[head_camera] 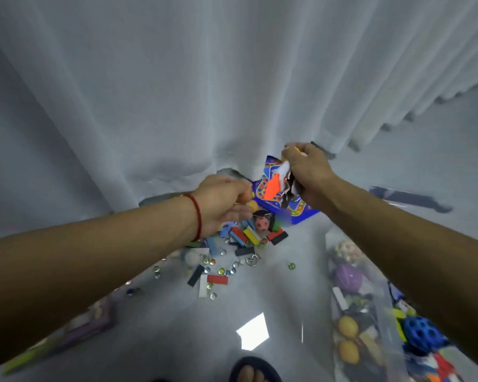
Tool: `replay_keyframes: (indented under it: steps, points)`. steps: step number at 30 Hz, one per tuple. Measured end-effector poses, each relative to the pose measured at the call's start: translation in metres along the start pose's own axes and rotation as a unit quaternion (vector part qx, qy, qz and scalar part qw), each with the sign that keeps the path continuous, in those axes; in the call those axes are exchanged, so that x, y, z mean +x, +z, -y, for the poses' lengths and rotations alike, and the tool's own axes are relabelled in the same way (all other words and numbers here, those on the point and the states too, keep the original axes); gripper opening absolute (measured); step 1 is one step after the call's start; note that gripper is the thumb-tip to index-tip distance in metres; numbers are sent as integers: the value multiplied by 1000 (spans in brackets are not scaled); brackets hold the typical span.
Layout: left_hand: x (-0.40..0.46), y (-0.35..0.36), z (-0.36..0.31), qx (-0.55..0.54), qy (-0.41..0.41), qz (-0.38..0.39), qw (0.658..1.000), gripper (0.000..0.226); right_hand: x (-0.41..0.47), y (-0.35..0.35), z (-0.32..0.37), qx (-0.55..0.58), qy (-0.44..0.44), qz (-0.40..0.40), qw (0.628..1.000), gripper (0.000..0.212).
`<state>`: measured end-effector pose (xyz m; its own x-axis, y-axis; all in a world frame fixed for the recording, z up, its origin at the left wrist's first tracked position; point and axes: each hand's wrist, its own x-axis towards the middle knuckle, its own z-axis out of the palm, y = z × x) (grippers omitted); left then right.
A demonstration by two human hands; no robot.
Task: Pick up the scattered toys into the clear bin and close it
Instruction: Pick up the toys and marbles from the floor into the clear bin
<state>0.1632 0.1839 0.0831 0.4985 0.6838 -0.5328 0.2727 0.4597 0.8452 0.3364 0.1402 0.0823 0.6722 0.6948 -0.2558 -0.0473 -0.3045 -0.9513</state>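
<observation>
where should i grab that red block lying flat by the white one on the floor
Pinch the red block across its two long edges, coming straight down from above. It lies flat on the floor, and its left short end touches the white block.

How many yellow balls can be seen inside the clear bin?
2. One yellow ball lies in the clear bin near its middle; the other lies just below it, nearer the camera. Toys in the bin may hide more.
</observation>
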Motion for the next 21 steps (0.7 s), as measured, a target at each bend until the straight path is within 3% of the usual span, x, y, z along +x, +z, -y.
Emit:
replay_keyframes:
  steps: [2, 7, 10, 12, 16, 21]
  points:
    - [-25, 34, -16, -11, -2, 65, 998, 13, -33, -44, 17, 32, 15, -24, 999, 9]
    - [-85, 138, -36, -6, -15, 179, 984, 12, -101, -176, 27, 43, 81, -137, 986, 32]
    - [-117, 188, -36, -19, -40, 245, 969, 9, -130, -242, 8, 57, 159, -221, 961, 27]
    - [-131, 206, -35, -14, -49, 244, 968, 9, -146, -266, -4, 109, 202, -242, 943, 21]
    - [-132, 194, -27, 107, -3, 195, 975, 34, -167, -280, -21, 115, 223, -214, 944, 52]
    - [-131, 110, -31, 273, 13, 139, 952, 30, -171, -237, -22, 28, 192, -160, 968, 38]
